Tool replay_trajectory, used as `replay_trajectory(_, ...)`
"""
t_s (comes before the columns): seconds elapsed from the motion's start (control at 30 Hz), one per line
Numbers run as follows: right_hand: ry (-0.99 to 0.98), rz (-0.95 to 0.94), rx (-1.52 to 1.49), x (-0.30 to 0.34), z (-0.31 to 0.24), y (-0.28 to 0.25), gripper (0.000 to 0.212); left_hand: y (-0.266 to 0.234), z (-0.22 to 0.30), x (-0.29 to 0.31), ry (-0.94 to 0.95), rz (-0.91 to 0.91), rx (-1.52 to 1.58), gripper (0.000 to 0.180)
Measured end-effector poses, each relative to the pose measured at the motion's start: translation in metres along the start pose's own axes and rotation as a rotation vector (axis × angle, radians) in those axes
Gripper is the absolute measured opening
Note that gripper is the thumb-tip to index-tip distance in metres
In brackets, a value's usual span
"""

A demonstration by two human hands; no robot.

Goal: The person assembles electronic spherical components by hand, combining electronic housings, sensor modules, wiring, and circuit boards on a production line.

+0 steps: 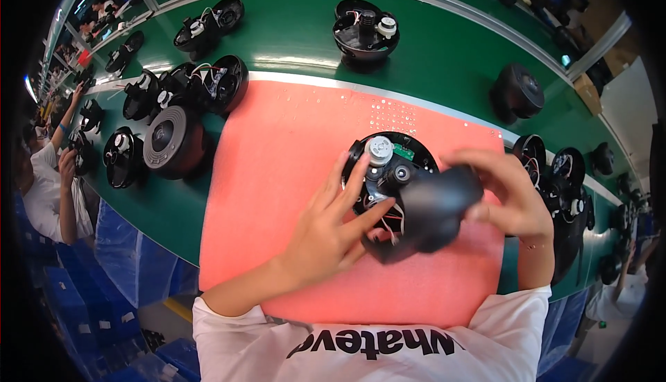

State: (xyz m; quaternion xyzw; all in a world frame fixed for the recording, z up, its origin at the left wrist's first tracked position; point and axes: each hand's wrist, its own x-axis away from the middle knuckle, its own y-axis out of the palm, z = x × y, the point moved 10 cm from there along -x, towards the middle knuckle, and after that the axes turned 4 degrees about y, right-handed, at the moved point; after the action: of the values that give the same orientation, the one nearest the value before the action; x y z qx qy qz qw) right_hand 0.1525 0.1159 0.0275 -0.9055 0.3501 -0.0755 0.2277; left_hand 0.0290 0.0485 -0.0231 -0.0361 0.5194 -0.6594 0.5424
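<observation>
On the pink mat a round black housing (pixel 416 147) sits with its inside facing up, showing a silver motor (pixel 380 150), a green circuit board (pixel 403 151) and a lens-like round part (pixel 402 173). My left hand (pixel 322 233) lies over its left side with the fingers stretched out and apart, touching the rim and the inner parts. My right hand (pixel 512 191) grips a smooth black dome cover (pixel 444 205) at its right side, fingers above and thumb below. The tilted cover hides the housing's lower right, and is blurred. Thin wires (pixel 395 224) show between the two pieces.
The pink mat (pixel 277 174) has rows of small screws (pixel 393 115) at its far edge. Opened black units (pixel 220 87) and a closed one (pixel 175 140) stand left, others (pixel 565 174) right. More (pixel 365 31) sit on the green belt (pixel 291 31). A co-worker (pixel 52 194) sits left.
</observation>
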Motion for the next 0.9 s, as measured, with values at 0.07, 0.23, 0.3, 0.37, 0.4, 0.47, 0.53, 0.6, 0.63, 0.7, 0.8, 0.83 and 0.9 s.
replay_trajectory(0.07, 0.040, 0.061, -0.228, -0.017, 0.023, -0.005, 0.054, 0.003, -0.012, 0.005, 0.001, -0.007, -0.071, 0.030)
replay_trajectory(0.23, 0.356, -0.040, -0.525, -0.040, 0.065, 0.008, 0.053, 0.000, -0.022, 0.010, -0.084, 0.109, 0.013, 0.030)
replay_trajectory(0.3, 0.353, -0.111, -0.466, -0.042, 0.064, 0.021, 0.053, -0.001, -0.027, 0.014, -0.092, 0.128, 0.045, 0.029)
replay_trajectory(0.37, 0.299, -0.118, -0.454, -0.043, 0.057, 0.022, 0.052, -0.005, -0.025, 0.013, -0.023, 0.129, -0.034, 0.025)
replay_trajectory(0.4, 0.307, -0.113, -0.459, -0.042, 0.058, 0.023, 0.052, -0.011, -0.029, 0.011, -0.028, 0.127, -0.033, 0.025)
replay_trajectory(0.47, 0.318, -0.096, -0.462, -0.039, 0.061, 0.023, 0.052, -0.006, -0.029, 0.002, 0.026, -0.081, -0.031, 0.026)
replay_trajectory(0.53, 0.310, -0.106, -0.525, -0.035, 0.063, 0.025, 0.045, -0.012, -0.023, -0.004, -0.018, -0.141, 0.012, 0.026)
replay_trajectory(0.6, 0.277, -0.110, -0.508, -0.035, 0.061, 0.021, 0.045, -0.010, -0.021, -0.003, -0.065, -0.200, 0.053, 0.025)
replay_trajectory(0.63, 0.246, -0.115, -0.492, -0.035, 0.059, 0.019, 0.045, -0.015, -0.034, 0.004, -0.266, -0.067, 0.369, 0.026)
replay_trajectory(0.7, 0.213, -0.135, -0.486, -0.037, 0.057, 0.019, 0.044, -0.016, -0.045, 0.010, -0.467, 0.072, 0.685, 0.028)
replay_trajectory(0.8, 0.199, -0.160, -0.454, -0.041, 0.051, 0.021, 0.044, -0.023, -0.044, 0.003, -0.598, 0.096, 0.557, 0.033)
replay_trajectory(0.83, 0.212, -0.165, -0.428, -0.042, 0.051, 0.021, 0.044, -0.032, -0.037, -0.005, -0.519, 0.109, 0.313, 0.036)
replay_trajectory(0.9, 0.210, -0.148, -0.357, -0.046, 0.051, 0.017, 0.042, -0.041, -0.029, -0.011, -0.436, 0.120, 0.069, 0.040)
